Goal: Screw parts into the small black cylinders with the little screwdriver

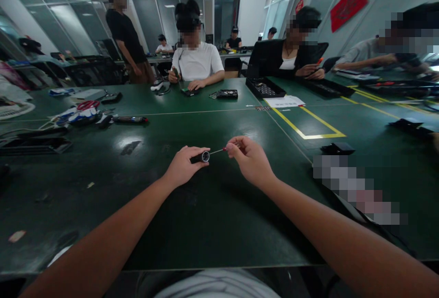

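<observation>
My left hand is closed around a short black cylinder with a pale ring at its round end, which faces me. Pinched in my right hand is a thin screwdriver with a red part near the fingertips. Its metal shaft points left, and the tip is at the rim of the cylinder; whether it touches or enters there I cannot tell. Both hands are just above the green table, near its middle. My right fingers hide most of the screwdriver's handle.
A black electric screwdriver lies left, beside cables and gloves. Black trays stand at the far side, where co-workers sit. Yellow tape marks the table on the right. A small black block lies near my right arm.
</observation>
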Motion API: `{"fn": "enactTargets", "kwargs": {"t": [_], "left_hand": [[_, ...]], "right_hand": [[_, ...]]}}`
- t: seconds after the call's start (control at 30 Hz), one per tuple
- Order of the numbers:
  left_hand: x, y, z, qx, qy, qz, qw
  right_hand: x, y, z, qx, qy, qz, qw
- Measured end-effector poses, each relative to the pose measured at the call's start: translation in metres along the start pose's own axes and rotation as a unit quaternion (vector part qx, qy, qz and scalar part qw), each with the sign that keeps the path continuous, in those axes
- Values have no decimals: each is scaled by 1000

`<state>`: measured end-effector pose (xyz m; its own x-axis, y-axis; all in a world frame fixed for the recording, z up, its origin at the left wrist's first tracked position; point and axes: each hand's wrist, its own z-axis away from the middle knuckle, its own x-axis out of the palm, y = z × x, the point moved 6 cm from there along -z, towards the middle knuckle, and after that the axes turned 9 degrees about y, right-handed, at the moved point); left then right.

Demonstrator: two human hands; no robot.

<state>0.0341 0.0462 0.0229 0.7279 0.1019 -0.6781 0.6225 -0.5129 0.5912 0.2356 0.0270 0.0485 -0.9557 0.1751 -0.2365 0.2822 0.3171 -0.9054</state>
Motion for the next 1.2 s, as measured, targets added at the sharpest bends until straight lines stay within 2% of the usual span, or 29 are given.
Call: {"fn": "enactTargets", "kwargs": {"t": [0.1,0.13,0.2,0.3,0.5,0.83,1.2], "left_hand": [[1,10,1,51,-23,-11,998],[1,11,1,58,-24,-16,998],[2,10,-1,48,-20,-23,998],[4,4,-2,21,-24,-23,999],[4,1,-1,13,-14,-16,1000],[1,1,-1,4,-1,-15,1000],[-3,0,-2,-24,16,-18,999]], "right_hand": [[-1,17,-6,99,29,-100,990],[1,24,-6,141,24,-140,980],[0,33,-8,171,43,-175,969],[-3,30,-10,124,64,-162,977],[-5,3,-3,-8,31,-49,998],[7,-10,11,-86,-80,62,991],[-2,-13,10,-118,-5,96,988]]}}
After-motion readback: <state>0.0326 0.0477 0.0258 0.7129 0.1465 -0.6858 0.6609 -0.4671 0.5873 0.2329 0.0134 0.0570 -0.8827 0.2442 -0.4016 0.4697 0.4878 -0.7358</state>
